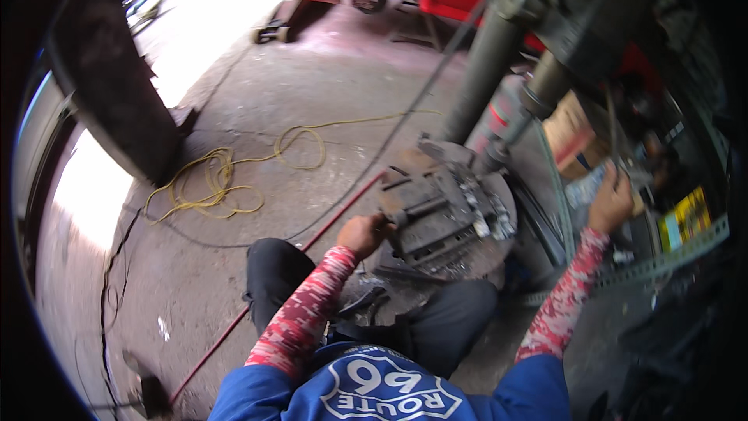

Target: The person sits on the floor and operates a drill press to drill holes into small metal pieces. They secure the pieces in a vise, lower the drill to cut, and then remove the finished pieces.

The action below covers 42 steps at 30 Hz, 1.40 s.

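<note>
While the left hand (365, 232) is being closed around the handle of a greasy metal vise (446, 210), which is being borne on a round machine table (467, 253) just ahead of the knees, the right hand (612, 201) is being raised to a cluttered shelf (686, 245), its fingers being curled on a thin upright rod (613, 140). A yellow cord (222, 179) is lying coiled on the concrete floor (312, 93).

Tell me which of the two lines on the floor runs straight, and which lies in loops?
The red hose runs straight, from the lower left up toward the left hand. The yellow cord lies in loose loops farther away on the concrete.
</note>
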Each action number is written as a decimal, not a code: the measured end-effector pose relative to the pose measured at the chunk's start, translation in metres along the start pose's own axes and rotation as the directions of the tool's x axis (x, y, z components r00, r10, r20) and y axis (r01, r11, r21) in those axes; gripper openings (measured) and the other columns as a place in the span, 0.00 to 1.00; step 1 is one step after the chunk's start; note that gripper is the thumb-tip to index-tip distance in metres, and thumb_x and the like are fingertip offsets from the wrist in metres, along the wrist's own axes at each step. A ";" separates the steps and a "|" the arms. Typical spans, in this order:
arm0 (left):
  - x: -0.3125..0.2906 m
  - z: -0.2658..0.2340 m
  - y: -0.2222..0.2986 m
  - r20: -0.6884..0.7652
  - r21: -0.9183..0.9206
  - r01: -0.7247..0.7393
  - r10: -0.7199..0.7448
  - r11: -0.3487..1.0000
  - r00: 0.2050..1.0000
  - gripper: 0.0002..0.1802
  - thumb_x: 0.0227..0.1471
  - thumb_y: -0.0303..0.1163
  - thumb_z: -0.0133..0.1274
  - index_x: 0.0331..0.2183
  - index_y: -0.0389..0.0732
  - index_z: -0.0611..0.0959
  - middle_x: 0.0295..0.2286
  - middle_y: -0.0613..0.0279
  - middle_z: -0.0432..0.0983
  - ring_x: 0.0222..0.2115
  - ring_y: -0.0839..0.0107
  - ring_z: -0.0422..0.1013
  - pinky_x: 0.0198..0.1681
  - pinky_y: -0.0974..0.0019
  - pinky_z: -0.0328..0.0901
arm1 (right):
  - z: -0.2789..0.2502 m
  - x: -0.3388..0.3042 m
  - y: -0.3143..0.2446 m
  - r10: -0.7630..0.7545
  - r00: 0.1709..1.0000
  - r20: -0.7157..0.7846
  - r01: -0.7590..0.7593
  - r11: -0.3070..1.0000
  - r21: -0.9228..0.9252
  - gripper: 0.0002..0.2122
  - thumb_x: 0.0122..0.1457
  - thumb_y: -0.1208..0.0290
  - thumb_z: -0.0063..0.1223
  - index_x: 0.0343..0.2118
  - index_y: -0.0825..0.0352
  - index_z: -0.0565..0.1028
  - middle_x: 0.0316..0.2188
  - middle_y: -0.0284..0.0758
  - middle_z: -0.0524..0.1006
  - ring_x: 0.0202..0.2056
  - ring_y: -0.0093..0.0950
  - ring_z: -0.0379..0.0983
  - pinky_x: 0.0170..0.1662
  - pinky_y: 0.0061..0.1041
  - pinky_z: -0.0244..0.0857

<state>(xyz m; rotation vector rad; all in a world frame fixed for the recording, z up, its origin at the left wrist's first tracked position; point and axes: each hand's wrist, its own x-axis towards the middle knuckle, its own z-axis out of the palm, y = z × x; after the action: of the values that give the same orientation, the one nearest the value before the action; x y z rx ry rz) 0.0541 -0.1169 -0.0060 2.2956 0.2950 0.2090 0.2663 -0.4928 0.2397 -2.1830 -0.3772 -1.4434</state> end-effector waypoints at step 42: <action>-0.002 -0.008 0.017 -0.050 0.115 -0.073 0.079 0.991 0.996 0.19 0.55 0.47 0.57 0.34 0.39 0.83 0.26 0.43 0.79 0.30 0.44 0.77 0.34 0.48 0.70 | -0.007 0.002 -0.018 -0.010 1.000 -0.019 0.011 1.000 0.016 0.13 0.63 0.57 0.56 0.35 0.63 0.83 0.26 0.40 0.81 0.28 0.39 0.79 0.32 0.33 0.69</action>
<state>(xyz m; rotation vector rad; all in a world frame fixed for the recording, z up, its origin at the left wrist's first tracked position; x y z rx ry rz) 0.0531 -0.1227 0.0114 2.4188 0.2534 0.3011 0.2533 -0.4818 0.2483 -2.1564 -0.3926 -1.4611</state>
